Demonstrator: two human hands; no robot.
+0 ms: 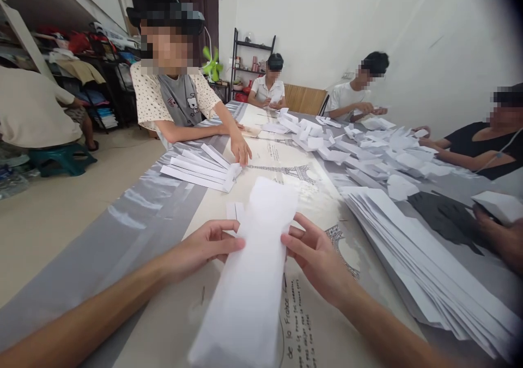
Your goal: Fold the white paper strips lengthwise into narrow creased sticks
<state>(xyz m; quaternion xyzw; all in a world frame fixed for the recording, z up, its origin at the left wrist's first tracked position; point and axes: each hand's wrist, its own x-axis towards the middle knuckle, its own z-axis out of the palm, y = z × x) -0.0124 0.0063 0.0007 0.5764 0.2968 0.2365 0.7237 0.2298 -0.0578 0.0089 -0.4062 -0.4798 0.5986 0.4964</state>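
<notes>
A long white folded paper slants up from the near edge of the view, between my two hands. My left hand pinches its left edge between thumb and fingers. On its right edge, the thumb and fingers of my right hand close in the same way. Just behind the paper, a small white slip lies on the printed tablecloth. Beyond it is a fan of white paper strips, with another person's hand at its right end.
A stack of long white papers lies at the right, beside a dark cloth or bag. Many folded white papers are heaped farther back. Several people sit or stand around the table. At the far right, a person's hand holds white paper.
</notes>
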